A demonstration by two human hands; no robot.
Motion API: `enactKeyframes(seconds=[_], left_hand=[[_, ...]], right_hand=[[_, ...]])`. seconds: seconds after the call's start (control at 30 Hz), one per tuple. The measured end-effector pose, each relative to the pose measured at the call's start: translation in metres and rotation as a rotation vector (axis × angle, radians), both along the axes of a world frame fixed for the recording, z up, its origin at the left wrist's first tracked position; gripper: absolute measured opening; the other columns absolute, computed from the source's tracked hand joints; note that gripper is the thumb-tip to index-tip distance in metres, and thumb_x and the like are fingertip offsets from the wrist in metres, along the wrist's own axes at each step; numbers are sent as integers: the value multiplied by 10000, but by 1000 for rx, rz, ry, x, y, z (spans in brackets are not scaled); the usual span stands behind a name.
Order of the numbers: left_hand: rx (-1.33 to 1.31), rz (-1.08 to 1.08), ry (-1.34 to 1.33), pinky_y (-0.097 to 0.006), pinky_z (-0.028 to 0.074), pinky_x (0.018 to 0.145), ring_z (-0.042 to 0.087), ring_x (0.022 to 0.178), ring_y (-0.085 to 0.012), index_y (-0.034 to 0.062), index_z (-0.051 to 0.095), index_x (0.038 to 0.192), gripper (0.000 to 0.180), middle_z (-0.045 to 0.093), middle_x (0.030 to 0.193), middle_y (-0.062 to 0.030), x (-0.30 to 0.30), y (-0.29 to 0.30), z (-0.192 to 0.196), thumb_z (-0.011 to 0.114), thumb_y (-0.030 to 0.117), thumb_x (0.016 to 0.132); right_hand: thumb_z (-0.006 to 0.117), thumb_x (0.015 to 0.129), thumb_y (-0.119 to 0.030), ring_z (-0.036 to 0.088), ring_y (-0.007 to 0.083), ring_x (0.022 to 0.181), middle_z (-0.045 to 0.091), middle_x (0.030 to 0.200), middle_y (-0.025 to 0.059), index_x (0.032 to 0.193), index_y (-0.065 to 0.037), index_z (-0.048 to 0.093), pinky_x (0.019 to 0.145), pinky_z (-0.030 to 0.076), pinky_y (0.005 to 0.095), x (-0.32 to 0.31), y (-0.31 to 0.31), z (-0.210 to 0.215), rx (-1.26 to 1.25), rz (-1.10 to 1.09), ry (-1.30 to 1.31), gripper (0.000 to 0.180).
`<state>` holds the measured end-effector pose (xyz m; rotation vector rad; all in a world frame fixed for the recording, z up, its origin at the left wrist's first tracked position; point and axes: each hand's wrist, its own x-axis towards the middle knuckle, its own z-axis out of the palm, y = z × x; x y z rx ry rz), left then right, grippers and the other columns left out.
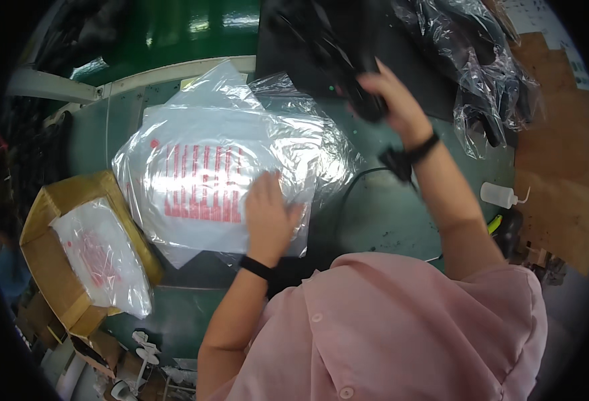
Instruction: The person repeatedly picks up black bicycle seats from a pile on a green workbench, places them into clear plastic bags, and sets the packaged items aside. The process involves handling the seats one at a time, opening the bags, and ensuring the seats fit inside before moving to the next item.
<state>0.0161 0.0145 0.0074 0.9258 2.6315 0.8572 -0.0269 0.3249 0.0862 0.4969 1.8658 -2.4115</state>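
My left hand (pixel 270 217) lies with its fingers stretched over a stack of clear plastic bags (pixel 154 230) printed with red text. The bags fan out across the worktop, and light glares off their upper right part. Farther up and to the right, my right hand (pixel 401 103) grips the near end of a long, glossy black part (pixel 338 57). Motion smears that part, so I cannot make out its exact kind. A black strap (pixel 421 150) with a cable circles my right wrist, and a black band (pixel 257 267) circles my left.
At the left, a cardboard box (pixel 54 267) holds more red-printed bags (pixel 100 260). Black parts wrapped in clear film (pixel 478 73) lie at the far right on a dark mat (pixel 401 40). A white squeeze bottle (pixel 498 195) stands near brown cardboard (pixel 555 160) on the green worktop (pixel 395 227).
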Motion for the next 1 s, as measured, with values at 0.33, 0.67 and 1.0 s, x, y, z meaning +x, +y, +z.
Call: enactKeyframes(seconds=[0.33,0.67,1.0], left_hand=[[28,33,-110,-370,479,673,594,776,-316,18,629,876,179,611,789,-136,4,15,-18,690,109,736],[484,315,-528,-284,380,537,432,546,-104,13,530,703,291,453,584,-8,-5,-3,-1,563,183,938],[1098,813,-759,-248,413,672,491,708,-98,85,555,963,116,502,753,16,-33,-54,50,521,196,959]], right_hand=[[549,839,-110,671,305,809,655,1008,224,1202,68,497,693,580,403,277,-45,-98,-590,-437,-251,408],[619,799,0,637,212,980,608,1142,113,1309,-8,431,808,532,320,208,-96,-12,-589,-148,-173,543],[670,759,1,595,130,826,612,954,48,1187,-15,521,743,498,279,88,-166,-104,-396,-212,-153,453]])
